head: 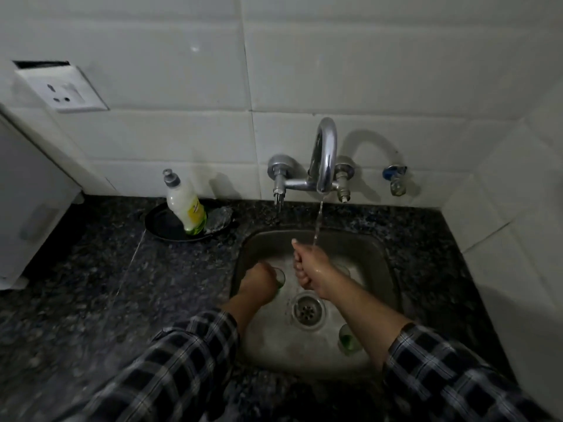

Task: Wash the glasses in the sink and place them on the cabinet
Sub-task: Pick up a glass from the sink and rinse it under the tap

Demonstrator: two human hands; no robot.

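— Where were the hands?

— Both were down in the steel sink (377,254); the left hand (259,281) was wrapped around a small glass (279,277) with a green tint, gripping it on the left side of the basin, with only the rim and a sliver of the wall showing past the knuckles; the right hand (310,266) was curled loosely under the thin stream of water (317,226) falling from the tap (326,153); whether it held anything I could not tell, since the fingers hid the palm.

— And the other glasses?

— A second glass (347,341) with green at its bottom stood on the sink floor near the front right, just right of the drain (307,310) and partly behind the right forearm; a faint pale shape lay behind the right wrist, too blurred to name.

— What was around the sink?

— Dark speckled stone countertop (106,284) on every side; to the left of the tap a dish-soap bottle (185,205) leaned on a black plate (161,223), with something crumpled and silvery beside it on the same plate; white tiles rose behind; a wall socket (64,89) sat high on the left; both sleeves (182,367) were dark plaid, pushed back off the forearms.
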